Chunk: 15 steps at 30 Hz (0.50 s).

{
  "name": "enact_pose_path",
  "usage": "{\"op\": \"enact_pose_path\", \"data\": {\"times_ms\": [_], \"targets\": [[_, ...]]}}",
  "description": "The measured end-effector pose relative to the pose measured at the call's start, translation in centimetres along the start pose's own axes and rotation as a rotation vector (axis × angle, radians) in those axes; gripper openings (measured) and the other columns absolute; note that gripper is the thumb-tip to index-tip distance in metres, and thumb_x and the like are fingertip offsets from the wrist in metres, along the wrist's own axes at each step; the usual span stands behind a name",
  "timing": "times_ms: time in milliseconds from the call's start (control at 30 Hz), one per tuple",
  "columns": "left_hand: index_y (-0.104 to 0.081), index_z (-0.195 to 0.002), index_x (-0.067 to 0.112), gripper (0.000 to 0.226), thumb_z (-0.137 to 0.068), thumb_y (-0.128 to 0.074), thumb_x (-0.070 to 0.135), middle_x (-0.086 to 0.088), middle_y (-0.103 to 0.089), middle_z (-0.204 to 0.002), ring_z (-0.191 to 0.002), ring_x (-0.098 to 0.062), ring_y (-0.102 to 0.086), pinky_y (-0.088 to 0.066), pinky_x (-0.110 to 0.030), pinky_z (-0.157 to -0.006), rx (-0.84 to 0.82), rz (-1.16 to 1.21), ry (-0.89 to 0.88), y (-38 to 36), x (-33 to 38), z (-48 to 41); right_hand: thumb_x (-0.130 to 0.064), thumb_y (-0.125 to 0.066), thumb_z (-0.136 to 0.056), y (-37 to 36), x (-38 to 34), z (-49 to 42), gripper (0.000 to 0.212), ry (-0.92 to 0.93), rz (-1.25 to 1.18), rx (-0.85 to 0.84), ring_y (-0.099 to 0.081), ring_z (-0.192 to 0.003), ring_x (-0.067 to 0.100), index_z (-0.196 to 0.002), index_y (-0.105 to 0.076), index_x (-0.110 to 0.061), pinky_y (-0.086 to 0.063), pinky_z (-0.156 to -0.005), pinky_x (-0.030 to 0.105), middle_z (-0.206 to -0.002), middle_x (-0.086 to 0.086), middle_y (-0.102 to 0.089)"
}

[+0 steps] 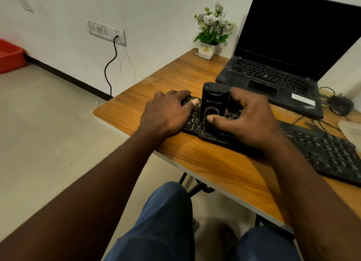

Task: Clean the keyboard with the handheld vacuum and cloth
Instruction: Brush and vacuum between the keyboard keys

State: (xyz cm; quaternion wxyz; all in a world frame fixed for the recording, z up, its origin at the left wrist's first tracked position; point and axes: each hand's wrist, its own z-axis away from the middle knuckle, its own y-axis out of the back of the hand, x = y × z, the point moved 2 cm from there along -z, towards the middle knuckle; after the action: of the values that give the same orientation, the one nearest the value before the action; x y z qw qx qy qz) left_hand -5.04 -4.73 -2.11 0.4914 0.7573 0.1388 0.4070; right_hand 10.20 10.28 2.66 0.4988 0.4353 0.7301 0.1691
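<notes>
**Vacuum Held Upright on the Keyboard**

The keyboard (328,155) – black, full-sized, with pale key legends – is laid slantwise along the near edge of the wooden table (214,169), its far end lying to the left. That left end is pressed flat by the left hand (168,112). The handheld vacuum (213,98) is a black, round-topped body with pale lettering on its front and an arch-shaped recess beneath. It is stood upright, its wide foot set on the keys just beside the left hand. It is gripped by the right hand (248,122) – thumb laid in the recess, fingers curled behind.
</notes>
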Motion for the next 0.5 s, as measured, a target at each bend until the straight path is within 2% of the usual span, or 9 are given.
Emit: {"op": "enact_pose_path", "data": {"times_ms": [100, 200, 367, 467, 500], "targets": [[-0.043, -0.153, 0.04, 0.077, -0.088, -0.016, 0.072, 0.001, -0.055, -0.15, -0.131, -0.029, -0.046, -0.041, -0.054, -0.104, -0.012, 0.007, 0.005, 0.28, 0.06, 0.18, -0.041, -0.084, -0.078, -0.09, 0.07, 0.48, 0.058, 0.004, -0.055, -0.116, -0.071, -0.101, 0.015, -0.13, -0.068, -0.02, -0.06, -0.084, 0.038, -0.111, -0.002, -0.075], [-0.042, -0.154, 0.038, 0.064, -0.099, -0.026, 0.069, 0.001, -0.055, -0.15, -0.132, -0.029, -0.046, -0.041, -0.053, -0.104, 0.012, -0.009, -0.004, 0.15, -0.06, -0.02, -0.037, -0.085, -0.081, 0.02, -0.05, 0.34, 0.057, 0.02, 0.026, 0.016, -0.071, -0.101, 0.011, -0.131, -0.066, -0.02, -0.061, -0.085, 0.038, -0.111, -0.007, -0.075], [-0.043, -0.153, 0.04, 0.07, -0.093, -0.019, 0.07, 0.0, -0.056, -0.149, -0.132, -0.03, -0.046, -0.041, -0.054, -0.104, -0.005, -0.004, -0.003, 0.24, 0.0, 0.17, -0.038, -0.084, -0.08, -0.35, 0.01, 0.46, 0.059, 0.004, -0.068, -0.088, -0.072, -0.102, 0.016, -0.133, -0.067, -0.019, -0.062, -0.085, 0.04, -0.112, -0.002, -0.075], [-0.043, -0.153, 0.039, 0.064, -0.099, -0.025, 0.07, 0.001, -0.056, -0.149, -0.132, -0.029, -0.046, -0.041, -0.053, -0.105, 0.017, -0.011, -0.009, 0.1, -0.08, 0.05, -0.034, -0.085, -0.081, -0.05, -0.02, 0.23, 0.053, 0.005, 0.028, 0.047, -0.071, -0.098, 0.011, -0.129, -0.067, -0.023, -0.061, -0.083, 0.037, -0.109, -0.005, -0.075], [-0.043, -0.153, 0.039, 0.066, -0.098, -0.024, 0.071, 0.001, -0.055, -0.149, -0.132, -0.029, -0.046, -0.041, -0.053, -0.104, 0.015, -0.01, -0.008, 0.1, -0.09, 0.08, -0.032, -0.086, -0.08, -0.07, 0.07, 0.23, 0.051, 0.002, 0.014, 0.041, -0.071, -0.097, 0.011, -0.127, -0.067, -0.025, -0.061, -0.083, 0.037, -0.108, -0.005, -0.075]]}}
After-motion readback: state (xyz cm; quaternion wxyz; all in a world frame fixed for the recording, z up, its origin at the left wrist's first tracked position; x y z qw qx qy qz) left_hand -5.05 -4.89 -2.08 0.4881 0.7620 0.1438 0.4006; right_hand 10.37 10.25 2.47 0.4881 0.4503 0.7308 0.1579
